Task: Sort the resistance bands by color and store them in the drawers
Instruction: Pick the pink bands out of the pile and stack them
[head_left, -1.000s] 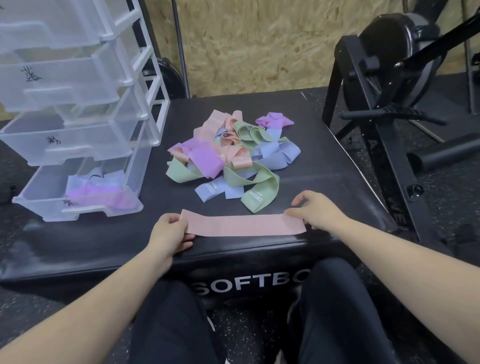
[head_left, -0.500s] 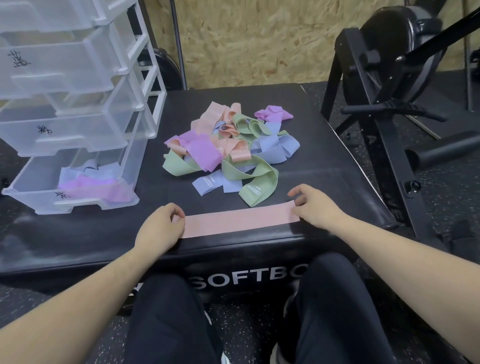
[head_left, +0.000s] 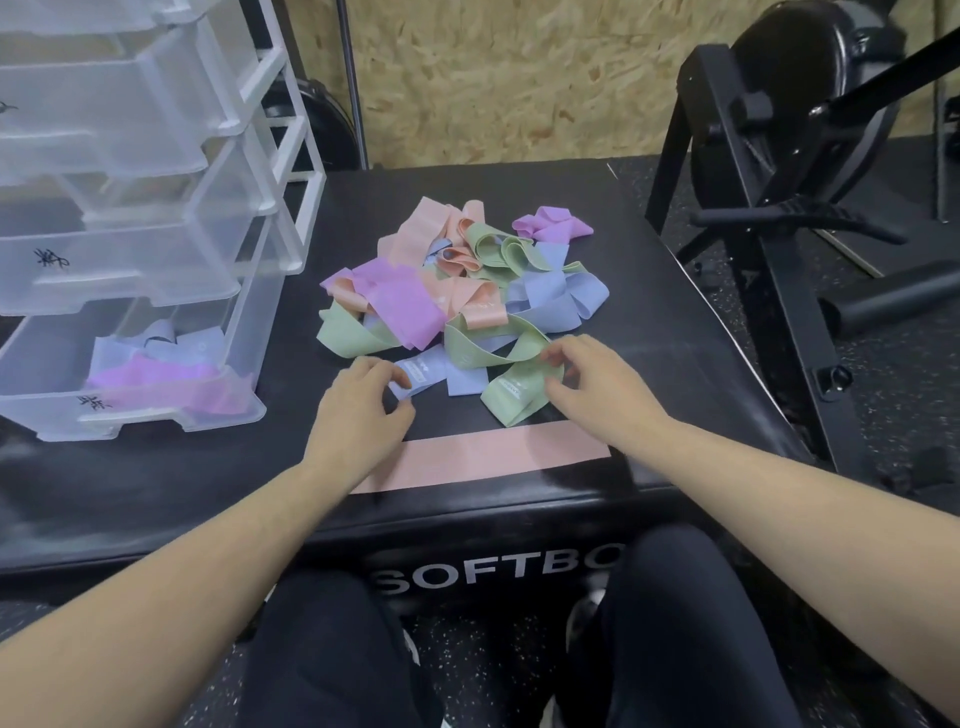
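Both hands have left the flattened pink band (lower centre) for the pile.
Left hand pinches a blue band; right hand pinches a green band, likely for sorting.

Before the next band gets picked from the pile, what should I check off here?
1. Pink band laid flat near the box edge, released: ok.
2. Left hand at the blue band; firm grip: cannot tell.
3. Right hand on the green band; grip: cannot tell.
4. Bottom drawer open: ok.
5. Bottom drawer one color only: not ok, purple and blue together.
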